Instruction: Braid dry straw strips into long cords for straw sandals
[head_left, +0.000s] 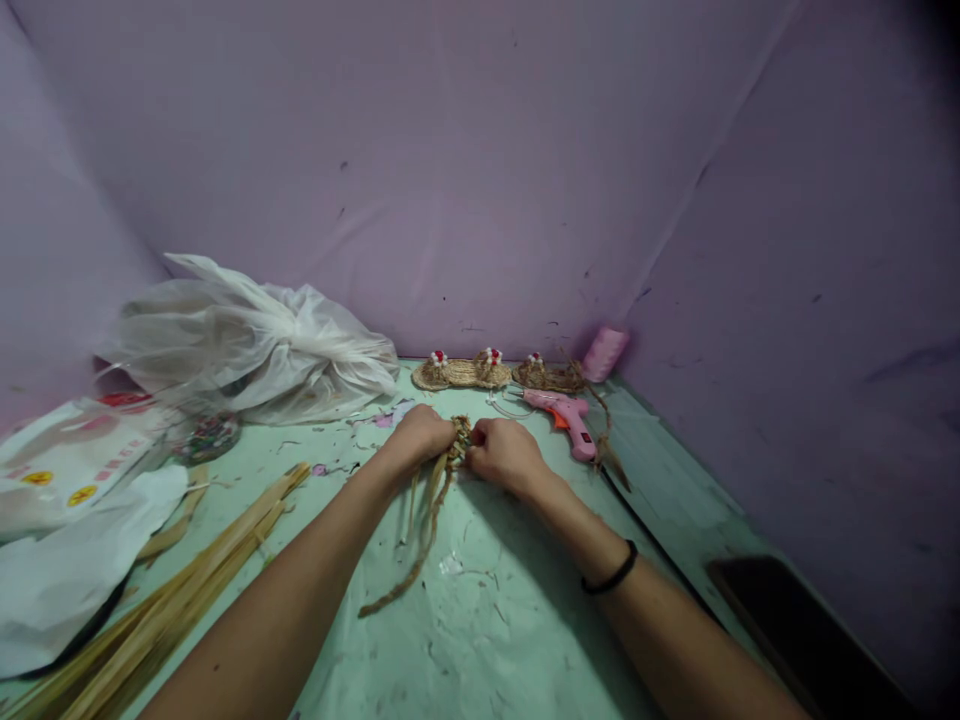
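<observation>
Between my hands is a small woven straw piece (459, 440), with loose straw strands and a twisted straw cord (420, 565) trailing from it onto the table. My left hand (424, 437) grips its left side with closed fingers. On the other side, my right hand (506, 455) pinches its right edge; the fingertips are partly hidden. Just beyond, by the wall, lie a woven straw sole (466, 375) with red and white bead clusters and a second, darker woven piece (551, 377) with a similar cluster.
A pink glue gun (570, 418) rests right of my hands, near a pink thread spool (604, 354). Long dry straw strips (202, 570) lie at left, beside printed plastic packaging (75, 450). A tied white plastic bag (277, 340) stands behind. A dark flat object (802, 630) is at right.
</observation>
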